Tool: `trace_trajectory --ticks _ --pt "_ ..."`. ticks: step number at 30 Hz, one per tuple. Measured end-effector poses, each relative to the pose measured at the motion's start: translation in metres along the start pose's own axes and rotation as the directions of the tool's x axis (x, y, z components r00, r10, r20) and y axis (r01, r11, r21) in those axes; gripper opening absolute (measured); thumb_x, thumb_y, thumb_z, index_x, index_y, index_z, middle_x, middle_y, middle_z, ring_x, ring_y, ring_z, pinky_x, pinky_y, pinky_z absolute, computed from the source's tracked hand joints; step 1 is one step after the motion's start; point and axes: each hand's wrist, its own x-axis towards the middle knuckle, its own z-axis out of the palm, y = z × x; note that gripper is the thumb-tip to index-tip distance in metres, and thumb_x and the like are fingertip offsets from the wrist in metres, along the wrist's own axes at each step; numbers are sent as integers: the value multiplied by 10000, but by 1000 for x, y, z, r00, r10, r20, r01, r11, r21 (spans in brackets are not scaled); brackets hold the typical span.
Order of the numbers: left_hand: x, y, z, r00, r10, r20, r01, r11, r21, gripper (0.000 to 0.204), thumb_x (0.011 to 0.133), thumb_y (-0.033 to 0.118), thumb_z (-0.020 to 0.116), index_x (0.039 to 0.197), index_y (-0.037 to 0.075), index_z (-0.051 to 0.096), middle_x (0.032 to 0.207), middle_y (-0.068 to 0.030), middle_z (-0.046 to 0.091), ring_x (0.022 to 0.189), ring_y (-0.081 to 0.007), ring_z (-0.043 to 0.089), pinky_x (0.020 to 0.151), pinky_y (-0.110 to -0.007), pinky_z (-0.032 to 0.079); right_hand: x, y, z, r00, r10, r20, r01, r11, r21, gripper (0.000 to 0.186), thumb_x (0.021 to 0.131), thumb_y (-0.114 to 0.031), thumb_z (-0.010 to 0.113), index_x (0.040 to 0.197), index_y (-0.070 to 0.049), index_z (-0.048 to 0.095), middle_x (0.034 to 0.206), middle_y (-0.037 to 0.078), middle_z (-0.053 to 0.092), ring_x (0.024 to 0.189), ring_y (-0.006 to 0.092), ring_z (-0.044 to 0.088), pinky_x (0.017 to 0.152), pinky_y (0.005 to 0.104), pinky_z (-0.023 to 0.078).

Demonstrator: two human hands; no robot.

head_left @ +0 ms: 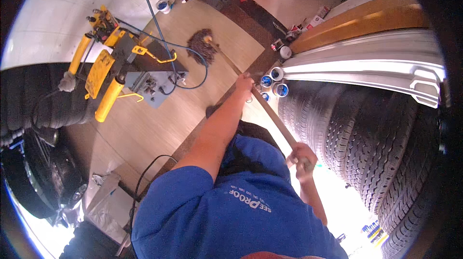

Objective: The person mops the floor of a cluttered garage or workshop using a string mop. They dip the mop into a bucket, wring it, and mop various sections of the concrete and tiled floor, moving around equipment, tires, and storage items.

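Observation:
Both my hands grip the long wooden handle [275,117] of a string mop. My left hand [245,83] is closed round its middle, with the arm stretched forward. My right hand [304,157] wraps the upper end, close to my right side, and looks slightly blurred. The dark brown mop head [199,53] lies spread on the light wood-look floor [219,25], ahead and a little to the left. Left of it a blue-grey hose [205,73] loops over the floor beside a yellow and black machine [106,73].
A grey mat [156,88] with dark metal parts lies under the machine's arm. Several white tubs [280,89] with blue contents stand right of the handle. Large tyres [352,133] line the right side, and more tyres [43,95] stack at left. A black cable [144,174] curves behind my left arm.

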Motion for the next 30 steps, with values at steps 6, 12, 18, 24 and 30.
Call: trace_trajectory --ticks 6,12,18,24,30 --pt "85 126 -49 985 89 -148 -70 989 127 472 738 -65 504 1154 151 454 702 -71 470 510 -213 465 424 -356 399 133 82 114 987 43 153 -64 988 139 182 763 -106 619 901 -26 530 1113 177 565 1036 271 535 904 359 402" --pt "154 242 -95 981 88 -173 -42 967 251 445 744 -41 472 1142 157 485 661 -63 468 553 -223 518 425 -374 432 257 87 209 951 85 299 -152 966 208 242 740 -21 662 904 -59 488 1159 138 541 1083 237 515 931 334 381" --pt "187 233 -80 998 -40 56 20 945 325 266 760 61 552 1017 122 516 684 -82 498 577 -229 546 454 -383 469 274 27 118 930 316 190 -346 926 151 261 757 -140 681 968 -26 577 1193 150 530 1086 256 524 919 358 403" --pt "44 185 45 909 -312 277 64 760 647 270 728 151 623 946 51 501 743 -119 555 565 -238 576 428 -356 504 225 -100 37 877 424 -227 -323 868 377 323 851 -271 631 946 24 541 1035 197 566 645 159 562 572 303 526" --pt "52 174 74 925 -242 293 -47 694 719 198 744 142 614 885 29 533 722 -112 577 681 -213 599 487 -347 494 206 -113 68 804 393 -446 -270 910 315 500 755 -500 672 798 -27 519 933 192 574 646 160 585 569 286 533"
